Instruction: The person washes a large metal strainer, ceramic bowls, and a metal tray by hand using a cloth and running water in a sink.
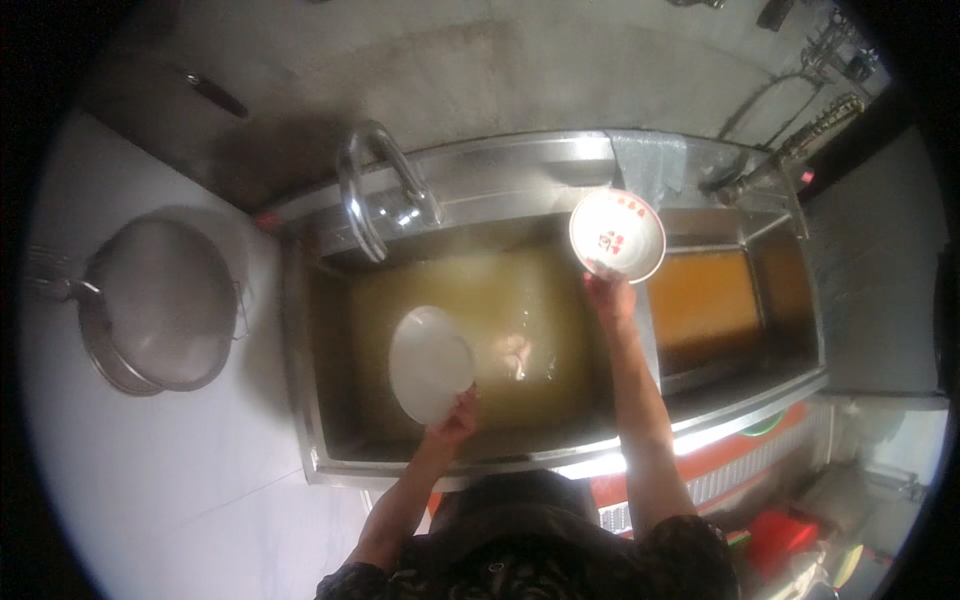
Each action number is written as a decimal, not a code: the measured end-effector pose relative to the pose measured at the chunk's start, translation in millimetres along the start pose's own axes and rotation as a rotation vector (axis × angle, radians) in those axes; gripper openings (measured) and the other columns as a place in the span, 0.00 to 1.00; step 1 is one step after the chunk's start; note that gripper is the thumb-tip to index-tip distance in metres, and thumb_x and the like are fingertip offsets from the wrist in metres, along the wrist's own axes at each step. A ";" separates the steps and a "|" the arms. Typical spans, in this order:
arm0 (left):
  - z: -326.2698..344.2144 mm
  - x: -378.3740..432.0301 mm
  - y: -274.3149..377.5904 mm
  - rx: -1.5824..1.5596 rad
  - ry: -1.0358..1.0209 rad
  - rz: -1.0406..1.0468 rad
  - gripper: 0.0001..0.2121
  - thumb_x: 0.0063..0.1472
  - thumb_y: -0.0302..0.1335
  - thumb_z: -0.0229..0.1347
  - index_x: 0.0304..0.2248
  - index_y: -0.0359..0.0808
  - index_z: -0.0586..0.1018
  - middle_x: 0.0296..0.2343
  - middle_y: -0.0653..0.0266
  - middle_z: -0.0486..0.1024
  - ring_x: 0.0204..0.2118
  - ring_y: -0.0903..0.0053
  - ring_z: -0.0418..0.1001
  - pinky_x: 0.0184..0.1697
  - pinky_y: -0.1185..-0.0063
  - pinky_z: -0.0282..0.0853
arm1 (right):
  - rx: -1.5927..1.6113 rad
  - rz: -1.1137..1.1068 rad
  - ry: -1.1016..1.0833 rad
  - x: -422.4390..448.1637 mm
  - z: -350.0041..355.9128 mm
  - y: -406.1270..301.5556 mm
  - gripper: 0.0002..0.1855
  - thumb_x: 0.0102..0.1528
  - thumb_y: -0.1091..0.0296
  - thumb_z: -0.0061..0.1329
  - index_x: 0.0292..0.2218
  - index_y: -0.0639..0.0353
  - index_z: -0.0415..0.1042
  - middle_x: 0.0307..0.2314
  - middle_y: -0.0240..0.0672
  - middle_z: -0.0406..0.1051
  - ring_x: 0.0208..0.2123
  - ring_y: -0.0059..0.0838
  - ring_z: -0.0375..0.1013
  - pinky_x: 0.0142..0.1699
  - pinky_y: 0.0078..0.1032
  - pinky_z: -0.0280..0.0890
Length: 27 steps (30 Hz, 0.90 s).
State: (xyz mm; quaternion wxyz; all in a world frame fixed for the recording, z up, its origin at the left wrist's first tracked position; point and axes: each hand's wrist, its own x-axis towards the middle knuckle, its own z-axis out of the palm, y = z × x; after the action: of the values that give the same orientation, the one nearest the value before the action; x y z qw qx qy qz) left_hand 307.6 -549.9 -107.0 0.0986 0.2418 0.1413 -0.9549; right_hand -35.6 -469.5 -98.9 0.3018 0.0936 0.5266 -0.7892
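My left hand point(456, 416) grips the lower right rim of a white oval-looking dish point(429, 360), which is blurred and held tilted over the left basin point(480, 285) of a steel double sink. Cloudy yellowish water fills that basin. A small pale patch point(514, 352) shows at the water's surface, too unclear to name. Farther out, my right hand point(613, 296) pinches the near edge of a white bowl point(634, 244) with a red rim and red printed writing. The bowl's inside faces me, above the divider between the two basins.
A curved metal faucet point(364, 187) rises behind the left basin. Orange-looking water lies in the right basin point(701, 300). A grey cloth point(652, 161) drapes over the sink's back edge. Large mesh strainers point(161, 307) rest on the white counter point(150, 450) at left.
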 end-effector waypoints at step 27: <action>8.6 -19.2 108.9 0.658 0.348 0.835 0.22 0.46 0.15 0.54 0.43 0.31 0.64 0.34 0.57 0.69 0.33 0.70 0.70 0.33 0.75 0.71 | -1.000 0.273 -1.220 -72.7 111.5 104.9 0.29 0.49 0.67 0.48 0.51 0.61 0.55 0.37 0.36 0.66 0.37 0.25 0.67 0.36 0.19 0.64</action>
State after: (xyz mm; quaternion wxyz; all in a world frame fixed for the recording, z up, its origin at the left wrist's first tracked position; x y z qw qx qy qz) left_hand 348.4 -652.7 -114.6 0.3629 0.4494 -0.2576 -0.7746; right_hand 101.8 -568.5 -98.6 0.6367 -0.4374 0.5440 -0.3277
